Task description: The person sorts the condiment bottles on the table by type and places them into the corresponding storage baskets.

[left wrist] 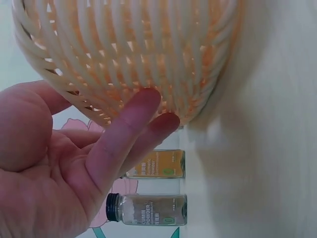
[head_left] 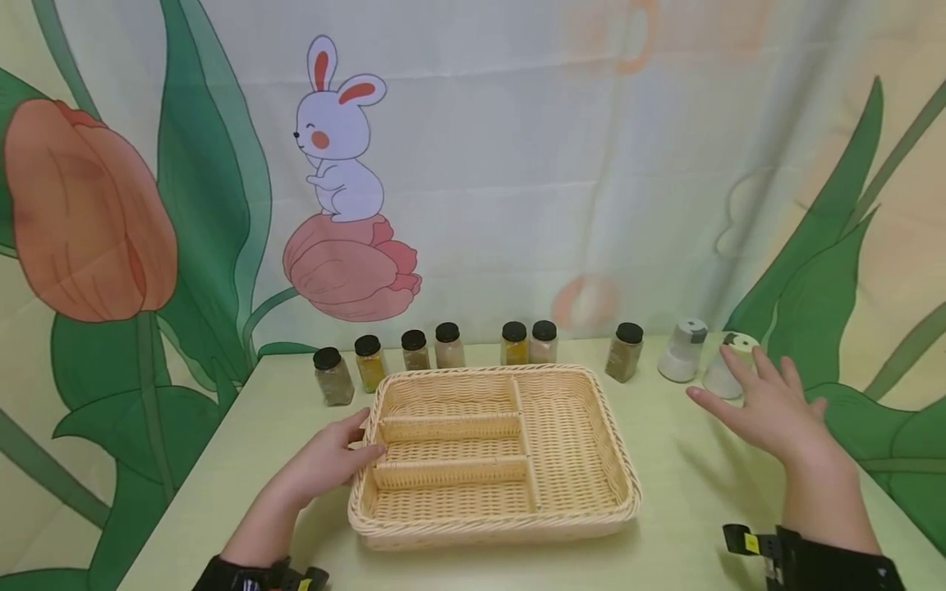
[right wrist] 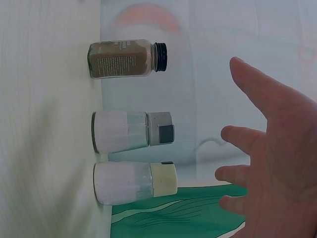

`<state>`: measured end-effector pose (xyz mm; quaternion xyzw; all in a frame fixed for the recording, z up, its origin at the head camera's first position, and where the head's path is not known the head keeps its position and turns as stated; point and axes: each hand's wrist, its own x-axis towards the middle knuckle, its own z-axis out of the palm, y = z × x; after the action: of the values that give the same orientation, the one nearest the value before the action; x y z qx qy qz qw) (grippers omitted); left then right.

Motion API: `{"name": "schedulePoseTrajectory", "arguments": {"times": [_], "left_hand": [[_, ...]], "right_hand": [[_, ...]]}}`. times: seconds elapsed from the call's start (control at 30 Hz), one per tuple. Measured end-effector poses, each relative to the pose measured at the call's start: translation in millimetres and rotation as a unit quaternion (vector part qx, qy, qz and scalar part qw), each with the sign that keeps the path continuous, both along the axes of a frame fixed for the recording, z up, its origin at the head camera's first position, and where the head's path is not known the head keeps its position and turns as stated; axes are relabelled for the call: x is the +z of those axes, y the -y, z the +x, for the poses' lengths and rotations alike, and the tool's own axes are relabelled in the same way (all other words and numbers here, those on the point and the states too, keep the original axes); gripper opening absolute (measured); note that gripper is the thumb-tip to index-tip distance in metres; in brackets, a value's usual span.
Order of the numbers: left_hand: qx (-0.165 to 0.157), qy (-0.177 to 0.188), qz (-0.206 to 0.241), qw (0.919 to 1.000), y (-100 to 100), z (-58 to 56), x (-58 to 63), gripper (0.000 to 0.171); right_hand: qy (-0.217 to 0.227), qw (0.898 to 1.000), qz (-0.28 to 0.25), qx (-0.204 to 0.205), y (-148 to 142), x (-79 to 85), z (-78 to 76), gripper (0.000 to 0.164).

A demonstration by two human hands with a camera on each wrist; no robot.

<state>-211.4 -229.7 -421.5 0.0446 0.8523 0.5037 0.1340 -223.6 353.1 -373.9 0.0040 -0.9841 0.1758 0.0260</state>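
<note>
A wicker basket (head_left: 576, 443) with a large compartment on the right and several smaller ones on the left lies in the middle of the table. My left hand (head_left: 336, 455) holds its left rim, the thumb over the edge and the fingers against the outer wall. In the left wrist view, two fingertips (left wrist: 143, 101) touch the weave. My right hand (head_left: 772, 406) hovers spread and empty near two shakers, one with a grey cap (right wrist: 161, 128) and one with a pale yellow cap (right wrist: 164, 179). A jar of brown powder (right wrist: 121, 58) stands beside them.
Behind the basket stands a row of black-capped spice jars, among them a cumin jar (head_left: 334, 377), a turmeric jar (head_left: 369, 365) and a pale powder jar (head_left: 544, 343). A printed curtain (head_left: 480, 164) hangs along the back edge of the table (head_left: 687, 525).
</note>
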Motion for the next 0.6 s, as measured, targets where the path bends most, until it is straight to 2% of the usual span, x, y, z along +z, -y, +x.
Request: {"name": "schedulePoseTrajectory", "arguments": {"times": [0.33,0.6], "left_hand": [[0.015,0.008,-0.004,0.9998,-4,3.0,4.1,0.078],[0.027,0.019,0.012,0.9994,-10,0.5,-1.8,0.078]], "right_hand": [[-0.011,1.0,0.003,-0.003,7,1.9,2.3,0.105],[-0.018,1.0,0.006,0.003,9,5.5,3.5,0.104]]}}
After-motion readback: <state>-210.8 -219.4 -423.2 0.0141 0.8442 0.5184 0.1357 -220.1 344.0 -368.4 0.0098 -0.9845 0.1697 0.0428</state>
